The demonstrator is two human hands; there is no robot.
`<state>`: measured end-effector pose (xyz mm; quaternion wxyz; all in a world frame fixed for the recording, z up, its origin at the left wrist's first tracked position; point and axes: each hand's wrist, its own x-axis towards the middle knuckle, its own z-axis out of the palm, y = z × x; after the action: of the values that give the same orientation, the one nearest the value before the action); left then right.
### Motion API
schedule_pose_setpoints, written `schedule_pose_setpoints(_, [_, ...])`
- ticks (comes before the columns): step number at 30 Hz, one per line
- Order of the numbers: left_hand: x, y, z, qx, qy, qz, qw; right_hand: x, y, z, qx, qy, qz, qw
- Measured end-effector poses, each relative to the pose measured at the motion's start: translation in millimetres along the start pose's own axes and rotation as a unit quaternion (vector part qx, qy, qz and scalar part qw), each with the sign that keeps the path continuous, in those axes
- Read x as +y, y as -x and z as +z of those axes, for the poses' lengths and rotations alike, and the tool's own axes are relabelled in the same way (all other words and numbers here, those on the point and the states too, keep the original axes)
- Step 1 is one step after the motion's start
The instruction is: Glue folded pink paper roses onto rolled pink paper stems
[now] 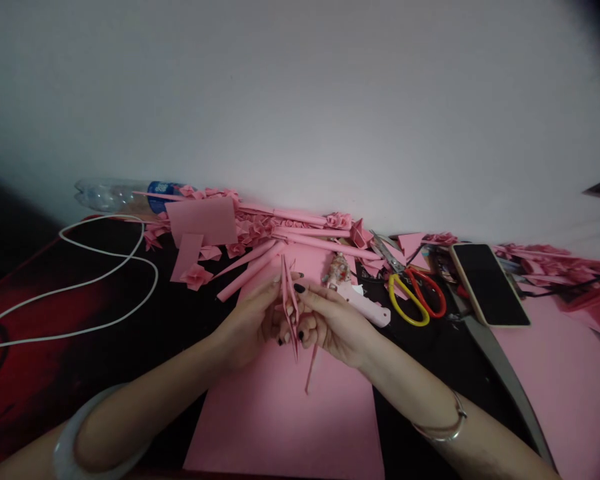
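1 paper (290, 307) pinched between our left hand (253, 319) and right hand (339, 325), both nearly closed, above the surface (180, 323), short of its far edge; long axis seemingly points away, neither hand nearer.

1. So the folded pink paper (294, 331) is basically edge-on here, super skinny, with pointy ends top and bottom.
2. Layers are slightly spread up top, not pressed flat.
3. It's near upright, pinched between the left hand (250, 323) and right hand (337, 325).
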<state>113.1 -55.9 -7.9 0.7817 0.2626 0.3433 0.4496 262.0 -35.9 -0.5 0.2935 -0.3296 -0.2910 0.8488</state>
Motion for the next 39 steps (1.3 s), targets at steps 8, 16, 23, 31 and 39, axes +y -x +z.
schedule_pose_setpoints(8, [0.5,2.4,5.1,0.019,-0.024,0.0,1.0,0.3,0.4,0.3,-0.005,0.02,0.003,1.0])
schedule_pose_setpoints(16, [-1.3,3.3,7.5,0.088,-0.024,0.002,0.996,6.4,2.2,5.9,0.015,-0.01,0.005,1.0])
schedule_pose_setpoints(23, [0.7,2.4,6.6,0.101,-0.024,0.012,0.994,7.4,2.6,8.5,0.023,-0.023,0.002,0.999])
schedule_pose_setpoints(31, [2.1,4.9,9.9,0.087,-0.042,0.028,0.995,6.1,1.6,6.0,0.017,-0.006,0.002,1.0])
schedule_pose_setpoints(39, [3.2,2.9,5.7,0.051,-0.054,0.037,0.997,1.8,1.1,2.5,0.031,-0.01,-0.01,0.999])
